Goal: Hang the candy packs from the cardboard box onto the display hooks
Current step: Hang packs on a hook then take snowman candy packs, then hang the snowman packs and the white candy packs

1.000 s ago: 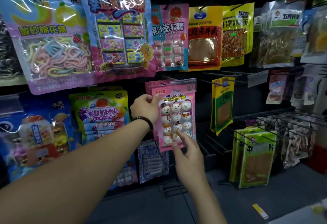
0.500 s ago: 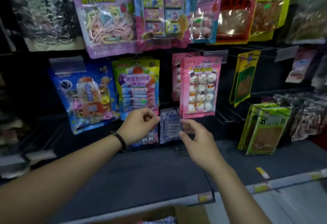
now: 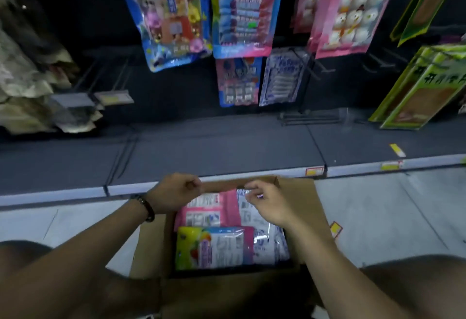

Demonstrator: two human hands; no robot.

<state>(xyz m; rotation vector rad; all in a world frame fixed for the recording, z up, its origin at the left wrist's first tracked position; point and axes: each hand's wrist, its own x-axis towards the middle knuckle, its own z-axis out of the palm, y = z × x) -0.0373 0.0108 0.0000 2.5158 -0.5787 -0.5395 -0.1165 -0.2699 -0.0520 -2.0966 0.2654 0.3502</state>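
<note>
The display wall (image 3: 176,91) fills the far side, with packs hanging on its hooks above a dark shelf (image 3: 214,152). Taking the cardboard box (image 3: 310,207) as the landmark, the wall stands beyond its far flap and well above it, so every pack has to travel up and away from the person.

The box sits open on the pale floor, just on the near side of the shelf edge. Inside it lie the candy packs, flat and face down. A pink pack (image 3: 201,214) lies toward the far left corner. A white and blue pack (image 3: 262,240) runs along the right wall, its long axis going from the far flap toward the near one. A yellow and pink pack (image 3: 214,248) lies across the near half, its long side parallel to the near flap, on top of the other two.

Both hands hover over the far edge of the box. The left hand (image 3: 174,192) is above the far left corner, fingers curled together in a loose fist, with nothing visibly held. The right hand (image 3: 269,205) is above the far right part, thumb and fingertips drawn to a pinch at the top edge of the white and blue pack; whether it already grips the film I cannot tell.

The packs lie directly below and slightly nearer than both hands. The right hand looks closer to a pack, so a lift from there seems likeliest.
</note>
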